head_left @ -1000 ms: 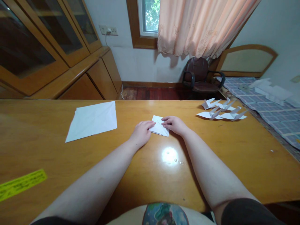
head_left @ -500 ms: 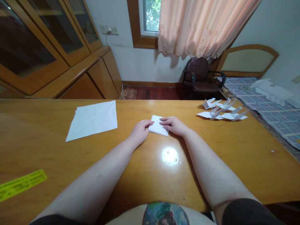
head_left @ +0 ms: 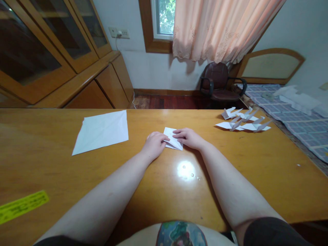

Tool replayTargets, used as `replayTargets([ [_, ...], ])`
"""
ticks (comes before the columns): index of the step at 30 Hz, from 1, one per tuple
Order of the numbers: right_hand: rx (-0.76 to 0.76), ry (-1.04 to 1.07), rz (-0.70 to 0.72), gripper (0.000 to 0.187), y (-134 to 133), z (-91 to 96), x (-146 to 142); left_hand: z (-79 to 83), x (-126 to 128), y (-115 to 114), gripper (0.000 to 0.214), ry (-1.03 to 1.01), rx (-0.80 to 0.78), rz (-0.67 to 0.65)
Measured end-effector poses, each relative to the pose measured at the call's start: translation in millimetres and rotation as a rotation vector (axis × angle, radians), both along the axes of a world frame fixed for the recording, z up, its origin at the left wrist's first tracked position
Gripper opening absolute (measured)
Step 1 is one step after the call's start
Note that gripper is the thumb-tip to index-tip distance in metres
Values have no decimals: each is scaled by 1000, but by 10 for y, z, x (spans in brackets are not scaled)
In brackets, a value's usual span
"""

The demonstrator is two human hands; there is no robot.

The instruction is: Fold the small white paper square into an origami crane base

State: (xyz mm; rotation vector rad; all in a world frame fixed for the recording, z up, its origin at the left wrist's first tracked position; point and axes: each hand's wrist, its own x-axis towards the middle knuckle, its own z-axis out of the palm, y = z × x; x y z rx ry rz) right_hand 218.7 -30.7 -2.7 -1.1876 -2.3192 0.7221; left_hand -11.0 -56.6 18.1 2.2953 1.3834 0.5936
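Observation:
A small folded piece of white paper point(head_left: 172, 138) lies on the wooden table point(head_left: 164, 171), near the middle. My left hand point(head_left: 154, 145) is curled at its left edge, its fingertips pinching that side of the paper. On the right side, my right hand point(head_left: 189, 138) presses down on the paper with bent fingers. Both forearms reach in from the near edge.
A larger creased white sheet point(head_left: 101, 131) lies flat to the left. Several finished folded paper shapes point(head_left: 242, 122) sit at the far right of the table. A yellow strip point(head_left: 22, 206) lies at the near left. Beyond the table stand a chair point(head_left: 219, 82), cabinets and a bed.
My left hand has slid a little to the right over the paper's left edge, and the paper looks slightly narrower. My right hand has hardly moved.

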Motion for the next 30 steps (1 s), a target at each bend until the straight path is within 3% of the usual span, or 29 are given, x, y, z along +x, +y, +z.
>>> replayTargets([
  [4, -53, 42, 29, 31, -10, 16, 0, 21, 14, -11, 15, 15, -16, 5],
  [14, -125, 91, 83, 26, -55, 67, -82, -76, -15, 15, 41, -16, -40, 58],
  [22, -110, 89, 100, 32, -30, 15, -68, -62, -9, 9, 16, 73, 28, 34],
  [30, -111, 77, 111, 41, -1, -1, -54, -28, 33, -74, 20, 184, 94, 6],
])
